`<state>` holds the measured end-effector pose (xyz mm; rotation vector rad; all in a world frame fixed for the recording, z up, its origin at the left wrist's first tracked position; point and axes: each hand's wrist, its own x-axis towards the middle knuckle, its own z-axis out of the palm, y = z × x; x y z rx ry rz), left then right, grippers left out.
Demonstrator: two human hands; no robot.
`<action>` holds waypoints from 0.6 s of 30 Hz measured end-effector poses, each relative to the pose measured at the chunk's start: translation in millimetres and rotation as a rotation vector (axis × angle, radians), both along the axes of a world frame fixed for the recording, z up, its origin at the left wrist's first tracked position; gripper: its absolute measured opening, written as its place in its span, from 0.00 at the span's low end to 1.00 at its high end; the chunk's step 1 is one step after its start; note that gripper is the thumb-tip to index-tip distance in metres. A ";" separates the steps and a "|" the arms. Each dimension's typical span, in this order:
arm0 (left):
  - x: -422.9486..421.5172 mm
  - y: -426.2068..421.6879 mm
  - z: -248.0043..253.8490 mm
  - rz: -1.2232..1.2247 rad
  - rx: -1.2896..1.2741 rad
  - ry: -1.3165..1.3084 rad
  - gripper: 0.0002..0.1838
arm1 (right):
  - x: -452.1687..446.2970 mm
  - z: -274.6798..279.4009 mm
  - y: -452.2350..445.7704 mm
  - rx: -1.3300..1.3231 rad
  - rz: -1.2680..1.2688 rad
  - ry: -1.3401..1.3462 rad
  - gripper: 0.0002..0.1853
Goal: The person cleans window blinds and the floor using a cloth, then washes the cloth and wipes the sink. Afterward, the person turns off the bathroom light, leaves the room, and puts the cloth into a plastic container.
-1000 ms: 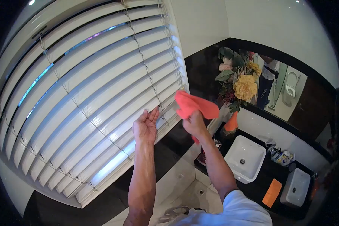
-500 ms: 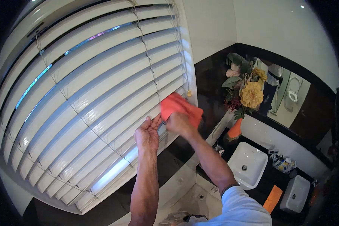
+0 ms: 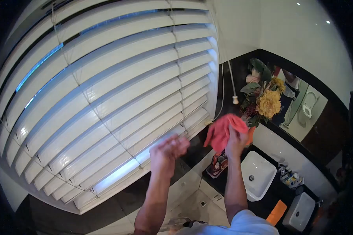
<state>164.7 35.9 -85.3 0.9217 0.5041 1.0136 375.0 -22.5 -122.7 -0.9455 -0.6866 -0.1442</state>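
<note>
A red cloth [image 3: 219, 133] hangs from my right hand [image 3: 236, 144], whose fingers are closed on its edge. The cloth is away from the window, in front of the flowers and above the black counter. My left hand [image 3: 169, 150] is raised just in front of the lower slats of the white venetian blind [image 3: 117, 98]. Its fingers are smeared by motion, and I see nothing clear in them. Thin cords run down across the slats, which are tilted, with bright light showing at the bottom.
A pull cord knob [image 3: 235, 100] dangles beside the blind. Yellow and pink flowers [image 3: 269, 103] stand before a mirror [image 3: 302, 107]. On the black counter are a white basin [image 3: 259, 176], a second basin [image 3: 300, 211], an orange cloth [image 3: 277, 212], a small tray [image 3: 217, 164] and toiletries [image 3: 291, 178].
My right hand has drawn the red cloth off the blind's lower right corner, to the right and down. My left hand has moved slightly right. The pull cord now hangs away from the window frame.
</note>
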 end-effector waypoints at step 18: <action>-150.2 -98.1 -186.9 -0.420 -0.118 -0.081 0.16 | -168.8 -41.2 -33.7 -0.692 1.637 0.677 0.19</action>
